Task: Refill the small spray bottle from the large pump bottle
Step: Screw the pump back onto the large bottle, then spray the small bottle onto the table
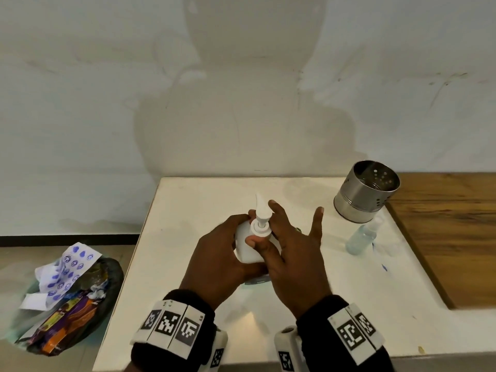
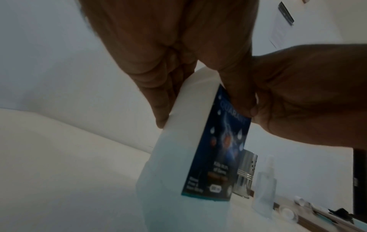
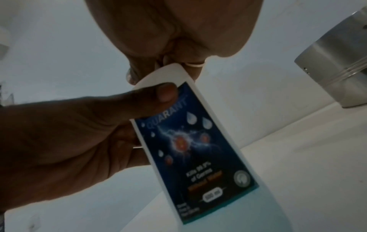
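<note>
The large white pump bottle [image 1: 243,240] stands near the middle of the white table [image 1: 188,210], with its nozzle pointing away from me. My left hand [image 1: 225,248] grips its body, thumb on the blue label [image 3: 190,141]. My right hand [image 1: 287,253] pinches the pump collar [image 1: 260,230] between thumb and forefinger, the other fingers spread out. In the left wrist view the left hand's fingers [image 2: 158,87] lie along the bottle [image 2: 174,157]. The small clear spray bottle [image 1: 362,237] stands to the right, untouched, with its sprayer on; it also shows in the left wrist view [image 2: 265,188].
A perforated steel cup [image 1: 366,194] stands behind the spray bottle at the table's back right. A wooden counter [image 1: 451,232] adjoins the table on the right. On the floor to the left sits a dark bin bag [image 1: 69,299] full of wrappers. A plain wall rises behind the table.
</note>
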